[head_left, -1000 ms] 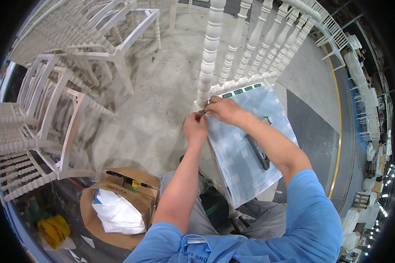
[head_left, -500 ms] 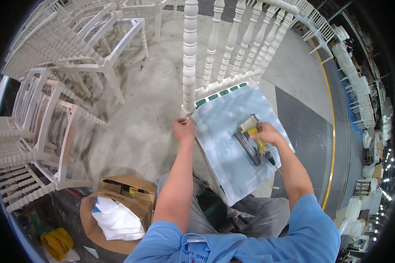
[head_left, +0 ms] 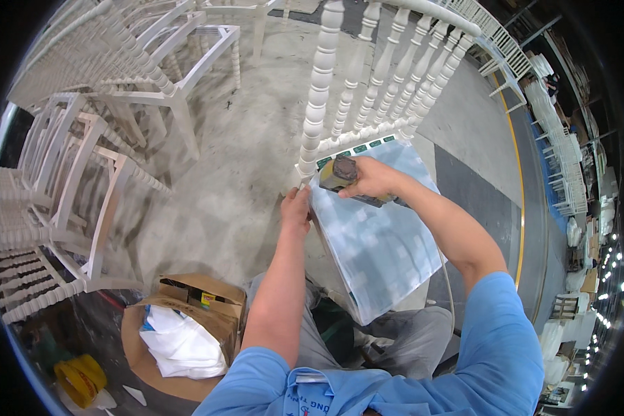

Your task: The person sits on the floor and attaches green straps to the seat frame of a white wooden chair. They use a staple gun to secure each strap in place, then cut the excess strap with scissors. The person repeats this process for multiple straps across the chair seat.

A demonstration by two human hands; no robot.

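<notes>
The person sat with a white spindle-back chair [head_left: 367, 90] tipped toward the lap, its seat covered by a pale blue plastic-wrapped seat pad [head_left: 378, 239]. The right hand [head_left: 371, 180] was closed around a dark stapler-like tool [head_left: 343, 173] with a yellowish body, fingers wrapped about its grip, the nose set at the pad's upper left corner by the foot of the spindles. The left hand [head_left: 297, 211] pressed on the pad's left edge, fingers together and bent over the rim, thumb hidden.

From where I stood, the risk was closeness: the left fingertips lay near the tool's nose, so a slip or a fastener fired off line could have caught them. The film looked slick, and the pad might have slid under that single holding hand, leaving the corner crooked. The pad's lower corner overhung the knees unsupported, so a hard push could have tilted it.

Room was open on the dusty concrete floor [head_left: 236, 201] straight ahead and left of the chair. Farther left stood stacked white chair frames [head_left: 69, 173]; an open cardboard box [head_left: 194, 305] holding white wrapping sat by the left knee, which hemmed in that elbow. To the right, the grey floor with a yellow line [head_left: 516, 180] stayed open.
</notes>
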